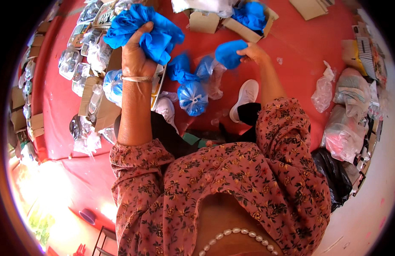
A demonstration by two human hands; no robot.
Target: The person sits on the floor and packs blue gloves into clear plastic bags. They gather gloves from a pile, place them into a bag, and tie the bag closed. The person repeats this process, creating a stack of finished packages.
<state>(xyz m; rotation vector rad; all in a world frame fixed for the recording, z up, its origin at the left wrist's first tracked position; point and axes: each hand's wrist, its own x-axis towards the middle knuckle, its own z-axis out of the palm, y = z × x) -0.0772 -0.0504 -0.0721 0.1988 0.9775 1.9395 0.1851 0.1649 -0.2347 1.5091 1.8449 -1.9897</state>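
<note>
My left hand, raised at the upper left, is closed round a thick bunch of crumpled bright blue cloth. Its thumb presses on top of the folds. To the right, my right hand pinches the edge of a small, flat blue cloth piece with rounded corners. Below and between the hands lie loose blue cloth, slightly blurred, and a clear plastic bag packed with blue stuff. Whether the small piece is a pouch or a single layer, I cannot make out.
Plastic-wrapped goods and boxes crowd the red floor on the left. An open carton with blue cloth stands ahead. Filled clear bags and a black bag line the right wall. My white shoes are close by.
</note>
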